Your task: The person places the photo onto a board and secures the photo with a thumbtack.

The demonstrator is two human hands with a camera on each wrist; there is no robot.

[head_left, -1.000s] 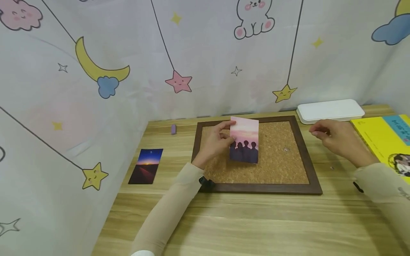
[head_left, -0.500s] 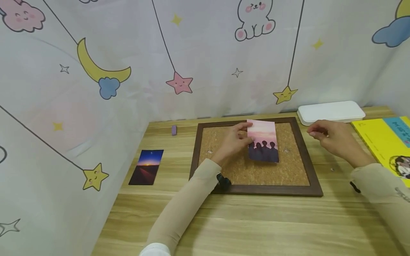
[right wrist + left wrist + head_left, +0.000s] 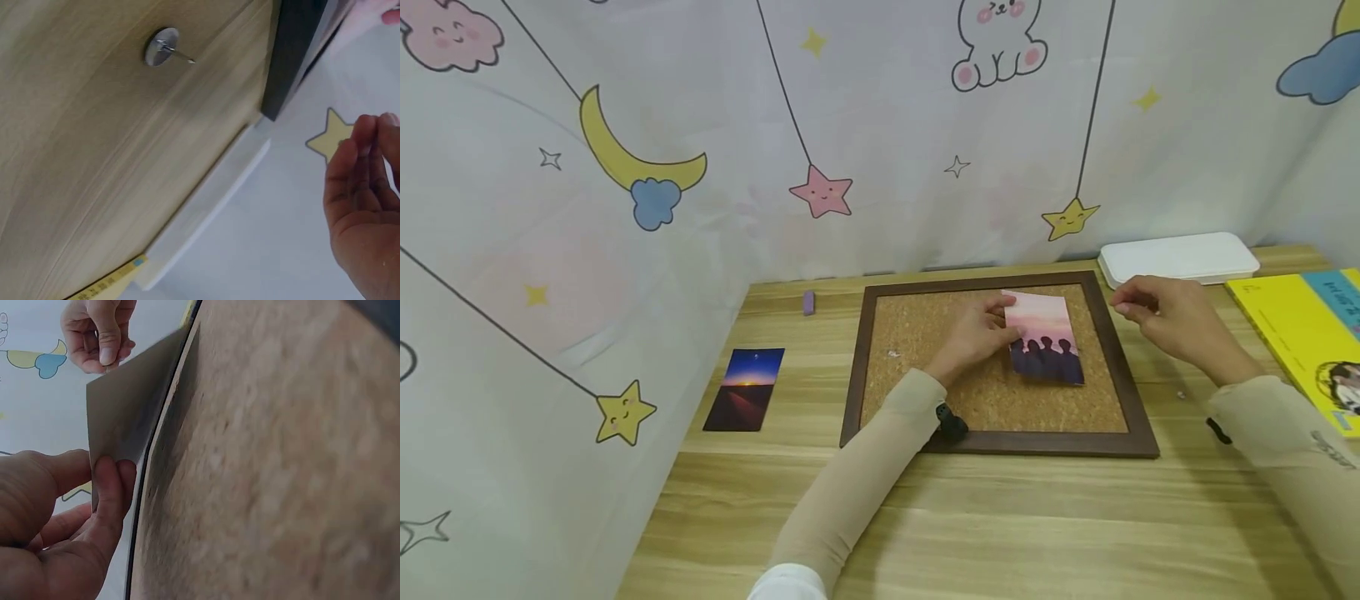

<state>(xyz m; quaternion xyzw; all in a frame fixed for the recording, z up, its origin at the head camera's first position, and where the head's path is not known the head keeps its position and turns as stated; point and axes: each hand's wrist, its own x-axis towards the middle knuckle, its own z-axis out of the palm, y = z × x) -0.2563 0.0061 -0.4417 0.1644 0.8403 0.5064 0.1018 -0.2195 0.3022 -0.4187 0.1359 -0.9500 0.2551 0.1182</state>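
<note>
My left hand (image 3: 1002,322) pinches the left edge of a pink sunset photo (image 3: 1047,340) with dark silhouettes, held tilted over the right part of a brown-framed cork board (image 3: 925,329). The left wrist view shows thumb and finger (image 3: 115,481) gripping the photo's grey back (image 3: 131,406) just above the cork (image 3: 281,456). My right hand (image 3: 1123,307) hovers at the board's right rim, beside the photo, its fingertips (image 3: 107,353) pressed together. Whether anything lies between them is too small to tell.
A second photo (image 3: 745,389) of a night sky lies left of the board. Behind the right hand sits a white flat box (image 3: 1178,257), with a yellow book (image 3: 1292,333) at far right. A loose thumbtack (image 3: 161,47) lies on the wooden table; a curtain walls the back and left.
My left hand has carried the photo rightward across the cork board, from its middle to its right part. The right hand has shifted slightly left, toward the frame.
</note>
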